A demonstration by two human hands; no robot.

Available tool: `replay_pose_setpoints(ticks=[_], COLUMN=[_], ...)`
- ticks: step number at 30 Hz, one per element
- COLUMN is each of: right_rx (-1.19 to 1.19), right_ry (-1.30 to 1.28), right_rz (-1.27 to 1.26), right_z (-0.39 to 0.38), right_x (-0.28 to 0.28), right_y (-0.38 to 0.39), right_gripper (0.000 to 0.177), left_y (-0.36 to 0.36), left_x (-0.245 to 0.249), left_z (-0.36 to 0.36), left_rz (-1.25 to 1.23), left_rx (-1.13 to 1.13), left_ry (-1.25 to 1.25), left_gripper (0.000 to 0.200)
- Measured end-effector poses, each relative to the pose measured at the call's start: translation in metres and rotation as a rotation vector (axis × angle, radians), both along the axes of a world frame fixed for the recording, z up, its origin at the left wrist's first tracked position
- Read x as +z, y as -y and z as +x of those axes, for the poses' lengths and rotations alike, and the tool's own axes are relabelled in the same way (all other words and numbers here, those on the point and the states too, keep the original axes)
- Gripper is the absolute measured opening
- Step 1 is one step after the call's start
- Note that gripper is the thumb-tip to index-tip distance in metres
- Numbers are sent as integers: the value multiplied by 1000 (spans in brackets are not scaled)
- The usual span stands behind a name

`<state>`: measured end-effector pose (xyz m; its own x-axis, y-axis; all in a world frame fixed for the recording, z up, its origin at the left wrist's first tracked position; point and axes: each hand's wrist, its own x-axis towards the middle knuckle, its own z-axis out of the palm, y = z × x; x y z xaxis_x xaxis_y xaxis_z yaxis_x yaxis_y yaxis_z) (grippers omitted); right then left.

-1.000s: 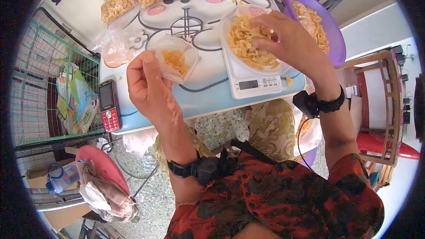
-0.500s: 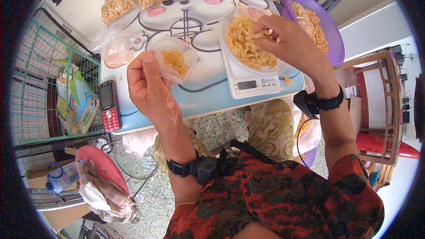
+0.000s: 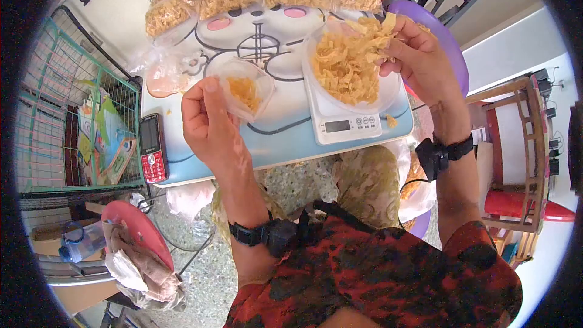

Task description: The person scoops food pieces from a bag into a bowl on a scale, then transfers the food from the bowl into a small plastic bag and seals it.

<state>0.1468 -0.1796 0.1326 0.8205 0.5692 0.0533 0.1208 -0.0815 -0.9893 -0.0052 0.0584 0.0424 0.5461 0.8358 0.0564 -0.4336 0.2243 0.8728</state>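
Fingers point(image 3: 208, 88) of my left hand point(image 3: 209, 124) pinch the rim of a bag point(image 3: 240, 80), held open just above the bench point(image 3: 285, 140), a few strips point(image 3: 248, 95) inside. Beyond it the scale point(image 3: 346, 123) carries a bowl point(image 3: 388, 91) heaped with strips; my right hand point(image 3: 422, 58) is closed on a bunch over its far edge. Best, I judge, to grip that bunch tight, move it low, and hold the bag mouth wide.

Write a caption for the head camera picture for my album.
Left hand holds a small plastic bag; right hand pinches yellow snack strips above the heaped kitchen scale.
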Motion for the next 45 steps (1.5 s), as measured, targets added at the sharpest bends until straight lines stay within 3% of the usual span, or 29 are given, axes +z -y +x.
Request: replay_pose_setpoints(ticks=[4, 10, 13, 16, 22, 31, 34, 37, 40, 45], right_rx=[28, 83, 22, -77, -104, 2, 11, 17, 21, -109], right_ry=[-297, -363, -356, -97, 666, 676, 810, 944, 829, 755], right_rz=[194, 318, 261, 76, -619, -631, -665, -707, -818, -657], right_z=[-2, -3, -4, 0, -4, -18, -16, -17, -14, -8], right_x=[5, 1, 2, -8, -13, -8, -14, -19, -16, -19], right_y=[1, 2, 3, 1, -10, -16, -17, -21, -22, -14], right_gripper=[22, 23, 23, 19, 23, 51, 56, 54, 47, 32], left_y=[1, 0, 0, 0, 2, 1, 2, 1, 1, -1], left_x=[2, -2, -1, -2, -4, -3, -3, -3, -2, -2], left_z=[0, -2, -3, -3, 1, 0, 1, 0, -1, -2], left_rz=[-8, -12, -14, -22, -38, -23, -34, -33, -31, -25], left_rx=[20, -5, -9, -21, -23, -28, -34, -33, -30, -23], left_ry=[-11, 26, 20, 34, 49, 40, 30, 40, 45, 31], left_gripper=[25, 25, 25, 23, 22, 23, 24, 24, 24, 23])
